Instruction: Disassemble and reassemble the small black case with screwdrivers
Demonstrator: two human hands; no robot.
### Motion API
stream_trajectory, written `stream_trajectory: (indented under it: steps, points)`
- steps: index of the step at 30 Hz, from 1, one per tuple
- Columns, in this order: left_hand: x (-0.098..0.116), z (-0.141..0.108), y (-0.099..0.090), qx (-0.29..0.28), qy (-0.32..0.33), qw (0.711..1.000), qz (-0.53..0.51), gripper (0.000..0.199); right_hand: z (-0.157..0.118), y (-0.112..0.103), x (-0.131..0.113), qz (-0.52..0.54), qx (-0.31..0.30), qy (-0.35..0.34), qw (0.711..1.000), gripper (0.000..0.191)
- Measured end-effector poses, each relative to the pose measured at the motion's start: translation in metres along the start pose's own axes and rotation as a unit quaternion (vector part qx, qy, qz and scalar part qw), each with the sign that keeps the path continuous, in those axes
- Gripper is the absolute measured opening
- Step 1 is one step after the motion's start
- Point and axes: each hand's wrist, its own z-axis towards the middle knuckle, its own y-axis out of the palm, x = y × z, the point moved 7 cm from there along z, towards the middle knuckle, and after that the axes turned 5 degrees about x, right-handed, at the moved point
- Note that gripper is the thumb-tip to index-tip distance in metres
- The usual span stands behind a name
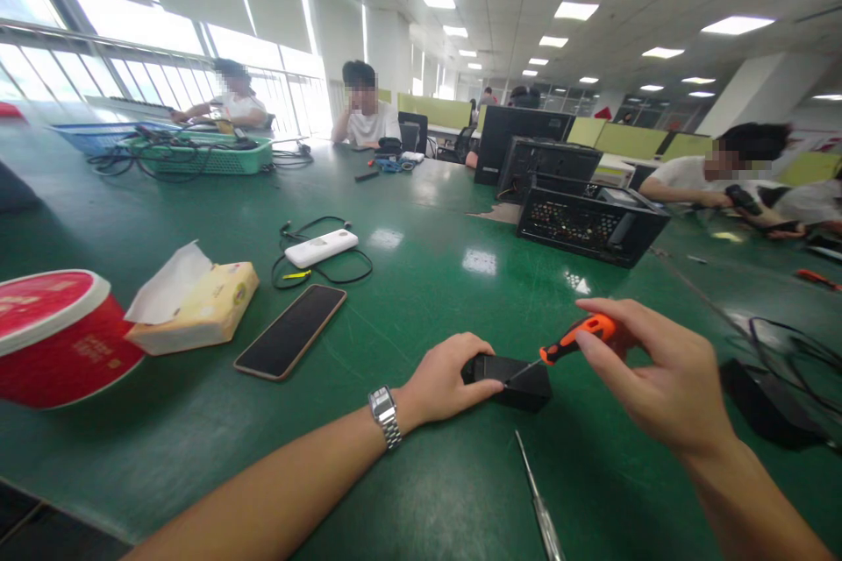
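Note:
A small black rectangular box [530, 390] lies on the green table, gripped at its left end by my left hand [447, 381], thumb along the near side and fingers behind. My right hand [658, 368] pinches the handle of an orange and black screwdriver [579, 337] between thumb and fingers. The screwdriver slants down to the left, its tip at the top of the box close to my left thumb. Whether the tip sits in a screw is too small to tell. Nearer to me, a slim silver screwdriver-like tool [540, 504] lies on the table.
Left stand a phone [290, 333], a tissue pack [197, 307], a red tub [59, 337] and a white device [322, 248] with a cable. Black computer cases [588, 219] stand at the back. A black adapter [769, 403] with cables lies right. Several people sit around.

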Motion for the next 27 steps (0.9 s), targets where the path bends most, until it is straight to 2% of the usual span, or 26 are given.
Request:
stream_trajectory:
  steps: [19,27]
  points:
    - [-0.0013,-0.0004,0.0012,-0.002,0.002,1.0,0.001,0.03,-0.0006,0.0004,0.0004,-0.001,-0.002,0.001,1.0,0.018]
    - [-0.0006,-0.0006,0.0003,-0.001,0.002,1.0,0.002,0.031,-0.0014,-0.0013,-0.0056,-0.033,0.008,-0.025,0.999,0.02]
